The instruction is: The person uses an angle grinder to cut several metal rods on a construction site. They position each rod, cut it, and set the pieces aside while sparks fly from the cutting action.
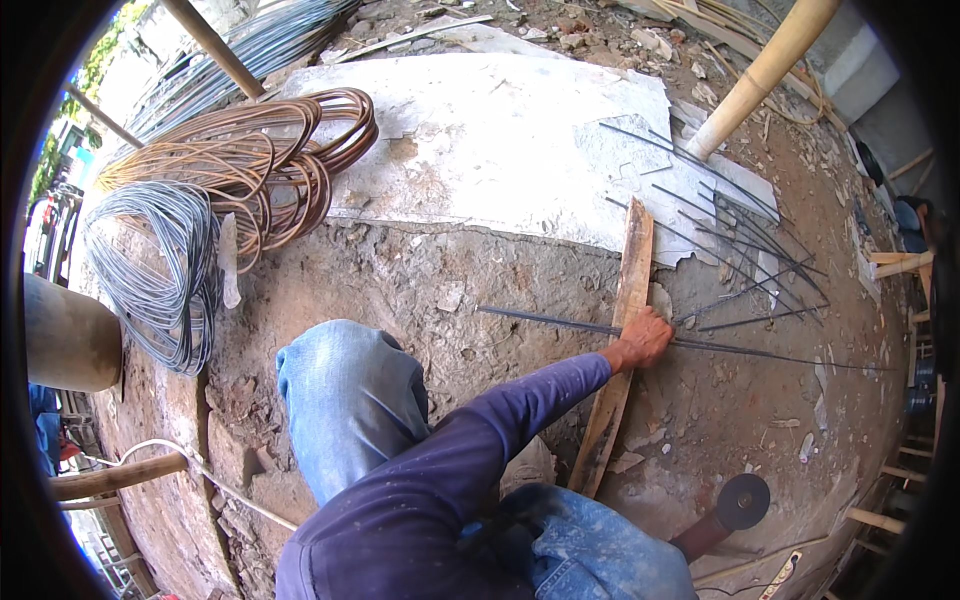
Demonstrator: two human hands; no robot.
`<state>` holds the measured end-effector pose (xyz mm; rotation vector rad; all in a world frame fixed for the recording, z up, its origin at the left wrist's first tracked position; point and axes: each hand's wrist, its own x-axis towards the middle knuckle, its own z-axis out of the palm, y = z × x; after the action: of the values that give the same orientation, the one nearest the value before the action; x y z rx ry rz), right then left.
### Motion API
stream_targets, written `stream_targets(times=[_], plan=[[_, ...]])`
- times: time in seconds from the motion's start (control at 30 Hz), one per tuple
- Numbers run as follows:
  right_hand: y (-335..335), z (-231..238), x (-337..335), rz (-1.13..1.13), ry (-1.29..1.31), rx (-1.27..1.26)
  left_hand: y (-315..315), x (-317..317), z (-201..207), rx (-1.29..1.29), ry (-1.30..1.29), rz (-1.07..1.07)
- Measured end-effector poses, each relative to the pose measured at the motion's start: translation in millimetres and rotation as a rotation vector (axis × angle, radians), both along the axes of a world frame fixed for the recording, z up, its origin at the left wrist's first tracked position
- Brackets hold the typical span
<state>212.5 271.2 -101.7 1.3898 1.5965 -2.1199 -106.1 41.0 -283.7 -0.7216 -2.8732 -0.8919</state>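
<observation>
One plank [613, 405] is your bench, slanting through ctr-right of frame, and there's your bundle of thin rods [560, 321] laid across it: one end at frame ctr, the other running toward the right rim. Your left hand [643, 338] is clenched round that bundle, right over the wood; right hand's out of view, so can't tell its state. For a good hold: seat the plank firm, square the bundle to it, press down w/ the palm so no rod rolls or skews, and leave a safe gap btwn knuckles and the dark disc [743, 500], lower right.

Now the tally: 1 white sheet [480, 140], top ctr; 1 stack of long bars [240, 65], upper left, too many to count; approx. 2 coils, left side, a rusty coil [215, 150] and a grey coil [165, 240]; 1 thick bamboo pole [765, 80], upper right; 1 plank; approx. 10 loose rods [762, 317], right of ctr, overlapping, so no firm no.; several rods in your fist, uncountable; 1 disc.
</observation>
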Motion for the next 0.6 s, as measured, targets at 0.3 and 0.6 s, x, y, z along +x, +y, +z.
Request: stream_targets(times=[0.3, 0.6], plan=[[-2.8, 2.3, -1.4, 0.011, -0.004, 0.008, 0.4, -0.6, 2.2, -0.013, -0.054, 0.012], [-5.2, 4.9, -1.8, 0.021, -0.012, 0.015, 0.7, -1.0, 7.4, -0.018, -0.117, 0.012]])
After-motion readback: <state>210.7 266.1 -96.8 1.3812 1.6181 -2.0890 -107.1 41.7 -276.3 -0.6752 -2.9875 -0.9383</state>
